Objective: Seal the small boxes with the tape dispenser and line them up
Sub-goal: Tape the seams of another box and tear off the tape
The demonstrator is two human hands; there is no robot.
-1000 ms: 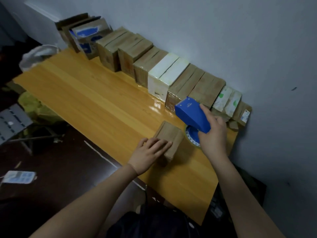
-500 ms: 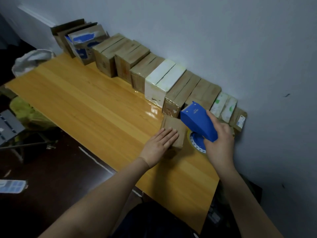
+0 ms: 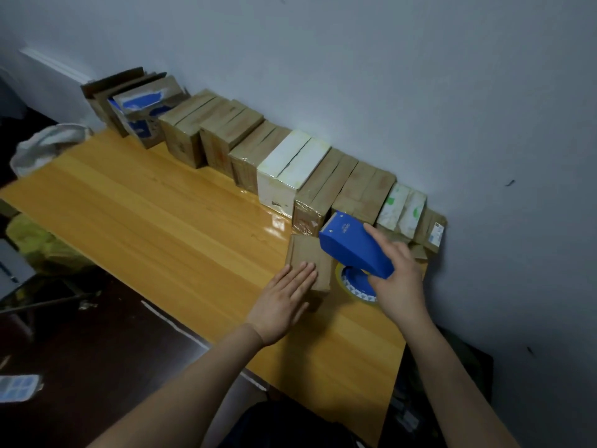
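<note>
A small brown cardboard box [image 3: 307,253] lies flat on the wooden table [image 3: 161,221], close in front of the row of boxes [image 3: 290,169] along the wall. My left hand [image 3: 284,302] lies with straight fingers against the box's near end. My right hand [image 3: 397,279] grips a blue tape dispenser [image 3: 352,247] just right of the box. The dispenser's serrated edge points away from me toward the row. Its tape roll [image 3: 355,284] shows under the hand.
The row holds several brown boxes, a white box [image 3: 284,176] and a green-printed white one [image 3: 402,206], up to a grey wall [image 3: 420,92]. Flattened cartons [image 3: 135,105] lean at the far left. A white bag [image 3: 48,143] sits off the table's left corner.
The small box has slid away from me toward the row under my left hand. My right hand and the dispenser moved along with it.
</note>
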